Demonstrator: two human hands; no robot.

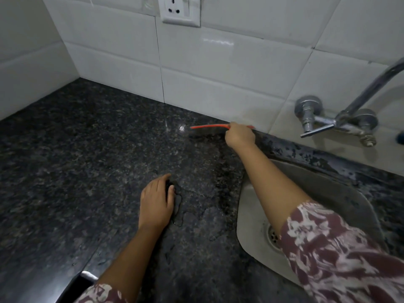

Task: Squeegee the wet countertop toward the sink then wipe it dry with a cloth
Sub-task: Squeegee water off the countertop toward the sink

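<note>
My right hand (240, 136) grips a red-edged squeegee (209, 127) at the back of the dark speckled granite countertop (87, 162), close to the tiled wall. Its blade lies roughly parallel to the wall, just left of the sink (251, 206). My left hand (157, 201) rests palm down on the counter nearer to me, fingers together, beside a puddle of water (192, 215). More wet patches spread between the two hands toward the steel sink, whose drain (273, 236) shows under my right forearm. No cloth is in view.
A chrome wall tap (336, 122) with a lever and a long spout sticks out above the sink at the right. A white wall socket (180, 10) sits high on the tiles. The left wall meets the counter in a corner. The counter's front edge runs at bottom left.
</note>
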